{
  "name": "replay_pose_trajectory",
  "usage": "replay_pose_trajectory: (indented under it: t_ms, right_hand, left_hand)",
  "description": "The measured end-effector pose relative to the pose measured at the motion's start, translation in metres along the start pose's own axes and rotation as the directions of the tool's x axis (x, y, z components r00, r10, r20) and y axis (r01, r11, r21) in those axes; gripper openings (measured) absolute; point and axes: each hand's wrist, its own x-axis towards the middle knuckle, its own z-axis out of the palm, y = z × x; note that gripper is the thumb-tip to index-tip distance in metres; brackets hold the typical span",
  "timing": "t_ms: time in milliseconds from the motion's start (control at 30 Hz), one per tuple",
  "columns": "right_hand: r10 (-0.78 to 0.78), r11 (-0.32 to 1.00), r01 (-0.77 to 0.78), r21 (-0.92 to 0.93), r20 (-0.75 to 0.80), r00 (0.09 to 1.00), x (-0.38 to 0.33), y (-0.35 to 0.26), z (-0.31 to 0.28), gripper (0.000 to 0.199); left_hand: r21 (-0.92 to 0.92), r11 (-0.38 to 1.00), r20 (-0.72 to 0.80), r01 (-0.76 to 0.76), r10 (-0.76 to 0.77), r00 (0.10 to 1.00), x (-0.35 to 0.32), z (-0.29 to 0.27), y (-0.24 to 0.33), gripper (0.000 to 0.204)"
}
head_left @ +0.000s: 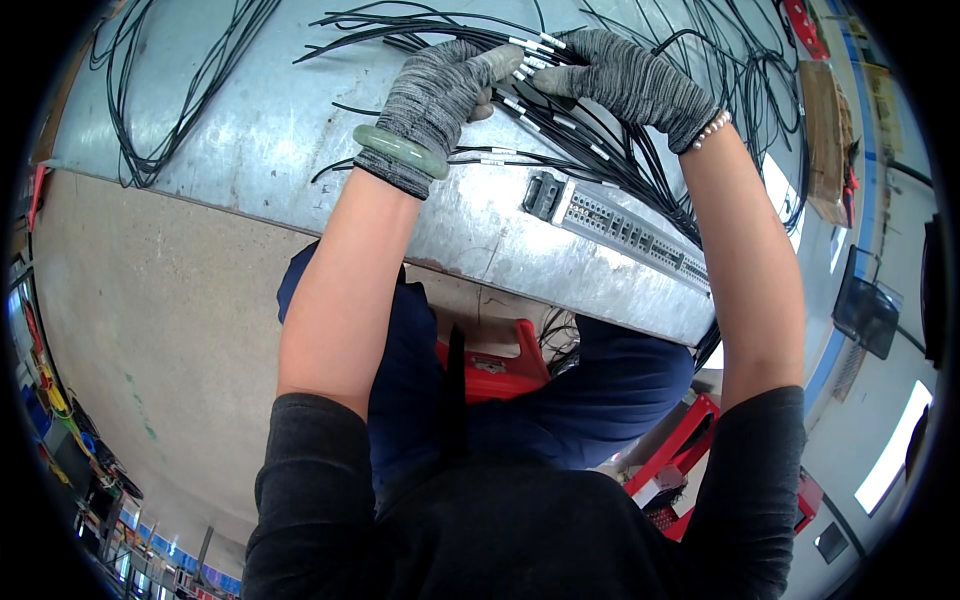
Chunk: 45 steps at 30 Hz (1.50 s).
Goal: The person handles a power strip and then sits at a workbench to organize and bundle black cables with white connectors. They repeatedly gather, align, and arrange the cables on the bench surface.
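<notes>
Both my hands wear grey knitted gloves and work at a bundle of thin black wires (620, 165) with white marker sleeves (535, 65). My left hand (440, 95) is closed, thumb and fingers pinching wires near their sleeves. Opposite it, my right hand (625, 85) curls its fingers around wires of the same bundle, its thumb toward the left one. Several wire ends fan out leftward past my left hand. Below the bundle lies a grey terminal block strip (630, 235) with a dark end piece (543, 196). Some fingertips are hidden behind the wires.
The metal table (270, 130) has its near edge just in front of my legs. Loose black cable loops (160, 110) lie at the far left, more tangled wires (750, 70) at the right. A cardboard box (826, 140) stands at the right edge. A red stool (495, 370) shows below.
</notes>
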Motion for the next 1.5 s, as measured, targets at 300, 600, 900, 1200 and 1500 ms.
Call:
replay_pose_trajectory:
  t_ms: [300, 600, 900, 1200, 1500]
  right_hand:
    - [0.038, 0.999, -0.038, 0.005, 0.056, 0.998, -0.013, -0.001, -0.003, 0.06]
    - [0.09, 0.984, -0.099, -0.146, -0.064, 0.994, -0.026, 0.006, 0.004, 0.05]
    - [0.279, 0.958, -0.278, -0.072, 0.01, 0.96, -0.034, 0.017, 0.016, 0.045]
    - [0.284, 0.959, -0.282, -0.032, 0.062, 0.957, -0.035, 0.017, 0.014, 0.049]
    - [0.266, 0.96, -0.252, -0.121, 0.117, 0.957, -0.035, 0.016, 0.008, 0.039]
  left_hand:
    - [-0.147, 0.989, 0.046, -0.023, 0.03, 0.998, -0.002, -0.003, 0.001, 0.038]
    - [0.315, 0.948, 0.073, -0.046, 0.024, 0.997, -0.014, -0.005, 0.014, 0.034]
    - [0.288, 0.953, 0.075, -0.095, 0.076, 0.994, -0.013, -0.003, 0.011, 0.032]
    - [0.32, 0.94, 0.068, -0.12, 0.103, 0.992, -0.003, -0.007, -0.001, 0.035]
    - [0.312, 0.937, 0.035, -0.157, 0.154, 0.988, -0.009, -0.007, -0.003, 0.032]
